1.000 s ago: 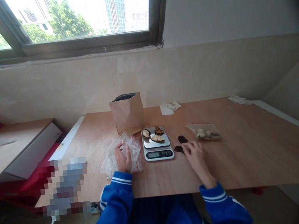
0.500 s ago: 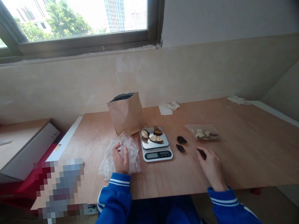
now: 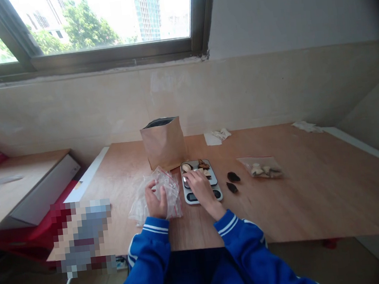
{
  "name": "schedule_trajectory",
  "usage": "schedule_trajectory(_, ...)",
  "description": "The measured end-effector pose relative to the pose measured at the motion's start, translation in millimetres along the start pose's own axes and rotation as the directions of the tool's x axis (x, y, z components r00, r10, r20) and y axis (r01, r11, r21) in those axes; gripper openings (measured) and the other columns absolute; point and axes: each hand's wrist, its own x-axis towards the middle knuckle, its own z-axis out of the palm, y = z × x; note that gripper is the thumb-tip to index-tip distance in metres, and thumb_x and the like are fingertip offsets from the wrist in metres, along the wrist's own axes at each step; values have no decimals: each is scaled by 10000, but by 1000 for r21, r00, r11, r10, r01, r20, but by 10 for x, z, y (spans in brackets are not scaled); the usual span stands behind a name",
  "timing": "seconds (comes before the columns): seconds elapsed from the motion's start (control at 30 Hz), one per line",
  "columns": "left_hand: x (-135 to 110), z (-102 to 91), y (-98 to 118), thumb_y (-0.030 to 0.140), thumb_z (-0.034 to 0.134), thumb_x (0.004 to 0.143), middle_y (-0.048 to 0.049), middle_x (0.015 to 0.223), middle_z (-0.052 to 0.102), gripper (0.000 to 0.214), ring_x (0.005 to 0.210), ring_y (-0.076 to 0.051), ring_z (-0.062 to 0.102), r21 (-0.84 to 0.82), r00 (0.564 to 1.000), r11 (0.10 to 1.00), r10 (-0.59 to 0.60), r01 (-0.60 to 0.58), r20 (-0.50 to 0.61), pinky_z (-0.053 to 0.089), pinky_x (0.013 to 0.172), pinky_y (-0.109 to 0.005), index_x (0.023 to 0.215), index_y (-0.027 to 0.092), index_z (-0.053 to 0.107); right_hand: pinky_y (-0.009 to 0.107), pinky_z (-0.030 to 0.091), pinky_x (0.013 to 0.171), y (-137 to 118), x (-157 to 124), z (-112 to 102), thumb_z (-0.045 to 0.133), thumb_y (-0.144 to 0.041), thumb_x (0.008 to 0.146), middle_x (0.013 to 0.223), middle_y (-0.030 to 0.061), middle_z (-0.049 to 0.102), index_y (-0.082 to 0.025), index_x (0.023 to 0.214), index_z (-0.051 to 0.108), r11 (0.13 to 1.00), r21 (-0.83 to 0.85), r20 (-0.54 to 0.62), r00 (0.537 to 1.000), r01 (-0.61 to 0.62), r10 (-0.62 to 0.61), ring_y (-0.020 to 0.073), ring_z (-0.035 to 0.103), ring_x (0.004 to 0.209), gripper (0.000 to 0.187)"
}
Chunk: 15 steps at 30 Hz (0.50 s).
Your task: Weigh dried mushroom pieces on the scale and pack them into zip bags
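Note:
My left hand [image 3: 156,201] rests on a heap of clear zip bags [image 3: 138,206], its fingers curved and apart. Over the pan of a white kitchen scale [image 3: 189,201] is my right hand [image 3: 200,188], fingers bent together and pointing down. It seems to pinch a dark dried slice, mostly hidden under the fingers. Pale-faced dried pieces [image 3: 187,167] and a brown shrivelled piece [image 3: 203,163] lie on the pan; the hand covers part of them and the display. Right of the scale, two dark dried slices [image 3: 233,177] lie on the wood.
A brown paper pouch [image 3: 163,144] stands with its top gaping behind the scale. To the right lies a zip bag [image 3: 265,170] with pale pieces inside. Crumpled tissue [image 3: 221,134] sits by the wall. A blurred-out object [image 3: 87,234] is at the table's left edge.
My right hand has moved left from the tabletop to above the scale; the dark slice it pinched is gone from that spot. My left hand stays on the bags. The view shifted slightly.

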Motion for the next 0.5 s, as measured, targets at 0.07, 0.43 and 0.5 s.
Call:
schedule_trajectory(0.07,1,-1,5,323,498,848,-134,1069,593,278,995,-255,577,-1,1000,1000,0,0,5,481,764,-401,1065,150,501,404,449,825,43,17,34,431,-139,911,967,72,669,-206,987,641,999,41,-18,1000,-3,3,250,557,912,233)
schedule_trajectory(0.43,0,-1,1,334,502,848,-134,1074,587,285,995,-253,572,-18,1000,1000,-17,17,25,473,773,-403,1072,158,494,391,420,897,385,-606,-369,411,-170,906,1041,78,620,-209,1036,624,977,105,-215,955,-187,206,221,534,1006,253)
schedule_trajectory(0.5,4,-2,-6,338,501,848,-138,1078,584,286,1000,-256,571,-17,999,1000,-11,12,34,471,776,-405,1070,157,489,410,420,881,572,-778,-393,408,-162,892,996,91,609,-198,1003,627,961,50,-261,925,-272,275,233,533,974,248)
